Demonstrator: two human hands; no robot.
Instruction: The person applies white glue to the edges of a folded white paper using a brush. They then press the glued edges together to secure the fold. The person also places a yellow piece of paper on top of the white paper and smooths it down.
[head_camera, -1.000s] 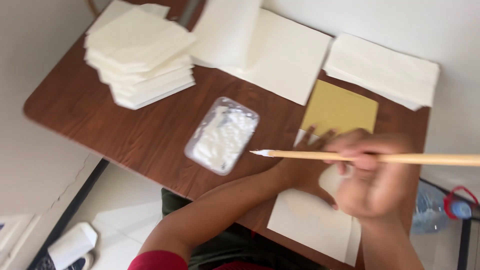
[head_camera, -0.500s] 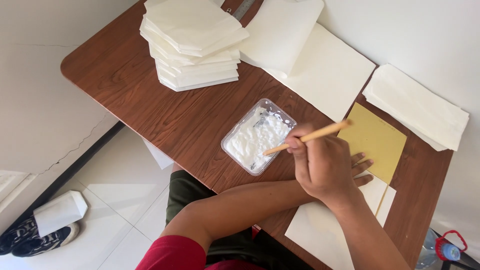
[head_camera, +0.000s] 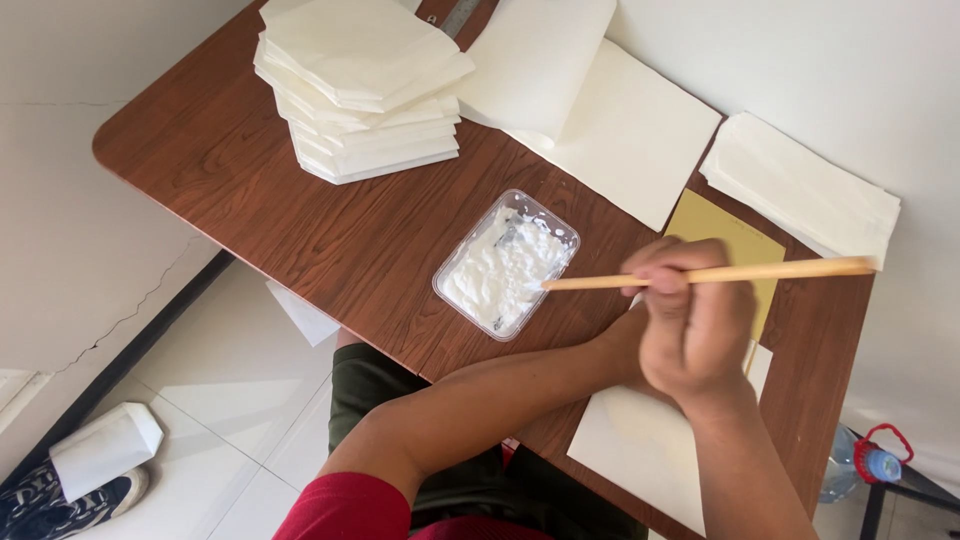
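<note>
right hand (head_camera: 690, 325): fingers clamped on stick (head_camera: 715, 274), tip in white paste | tray (head_camera: 506, 264): on table (head_camera: 330, 225), just left of hand | left hand (head_camera: 625, 345): mostly hidden under right, finger state cannot tell | yellow sheet (head_camera: 725, 235): beneath hands | paper stack (head_camera: 360, 85): far left

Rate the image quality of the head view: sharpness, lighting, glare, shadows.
Head view: mostly sharp, wood grain of the table and paste in the clear tray crisp; right hand and stick only slightly soft; even daylight, mild washout on the white paper stack, soft shadows, no hard glare.
</note>
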